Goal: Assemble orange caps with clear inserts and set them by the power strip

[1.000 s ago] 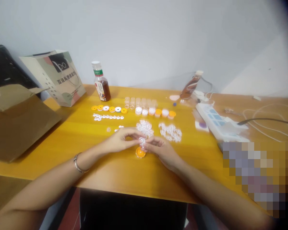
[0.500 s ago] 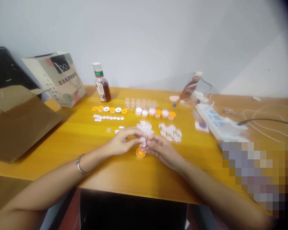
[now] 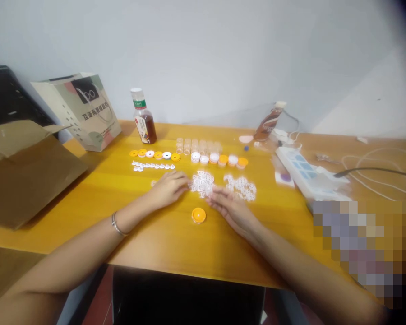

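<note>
A heap of small white plastic pieces lies in front of me. My left hand, with a metal bracelet on its wrist, reaches to the heap's left edge, fingers stretched forward and somewhat apart. At its lower right edge is my right hand, fingertips drawn together; whatever they pinch is too small and blurred to name. Between the hands, nearer to me, an orange round cap rests on the table. A second group of white pieces lies beyond my right hand.
Behind stand rows of orange and white caps, clear small jars and small white discs. A drink bottle, a paper bag and a cardboard box stand left. A power strip and another bottle are right.
My hands have moved apart from above the orange cap, where a white piece showed between them. The left went to the heap's left side; the right stayed low beside it.
</note>
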The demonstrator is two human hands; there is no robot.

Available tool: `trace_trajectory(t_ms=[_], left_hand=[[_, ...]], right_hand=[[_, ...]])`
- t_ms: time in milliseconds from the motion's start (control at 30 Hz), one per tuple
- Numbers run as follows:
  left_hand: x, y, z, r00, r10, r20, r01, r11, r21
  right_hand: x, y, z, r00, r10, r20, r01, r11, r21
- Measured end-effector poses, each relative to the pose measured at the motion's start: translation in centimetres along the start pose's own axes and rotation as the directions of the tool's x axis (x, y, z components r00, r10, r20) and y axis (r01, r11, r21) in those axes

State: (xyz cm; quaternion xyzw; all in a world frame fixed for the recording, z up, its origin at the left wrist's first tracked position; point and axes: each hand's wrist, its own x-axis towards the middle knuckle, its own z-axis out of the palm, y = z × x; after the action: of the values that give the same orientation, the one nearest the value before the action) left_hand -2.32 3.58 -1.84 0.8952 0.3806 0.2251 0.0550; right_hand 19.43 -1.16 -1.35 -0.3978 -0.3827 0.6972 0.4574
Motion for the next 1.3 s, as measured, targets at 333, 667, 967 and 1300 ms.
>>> trace_trajectory(t_ms=[333, 667, 967, 1300], left_hand=[[0.2, -0.1, 0.9, 1.0, -0.002, 0.007, 0.001, 0.992, 0.13], [0.2, 0.1, 0.8, 0.999, -0.024, -0.032, 0.027, 0.997, 0.075], [0.0, 1.6, -0.2, 0.932, -0.356, 0.063, 0.305, 0.679, -0.668], [0.1, 3.2, -1.7, 0.937, -0.335, 0.093, 0.278, 0.561, -0.78]], right_hand=[[-0.1, 0.0, 0.2, 0.998, 0.044, 0.035, -0.045, 0.999, 0.01], [-0.1, -0.1, 0.3, 0.997, 0.055, 0.045, -0.056, 0.998, 0.019], [-0.5, -0.3, 0.5, 0.996, 0.076, 0.043, -0.076, 0.997, 0.009], [-0.9, -0.2, 0.9, 0.994, 0.095, 0.061, -0.099, 0.993, 0.065]])
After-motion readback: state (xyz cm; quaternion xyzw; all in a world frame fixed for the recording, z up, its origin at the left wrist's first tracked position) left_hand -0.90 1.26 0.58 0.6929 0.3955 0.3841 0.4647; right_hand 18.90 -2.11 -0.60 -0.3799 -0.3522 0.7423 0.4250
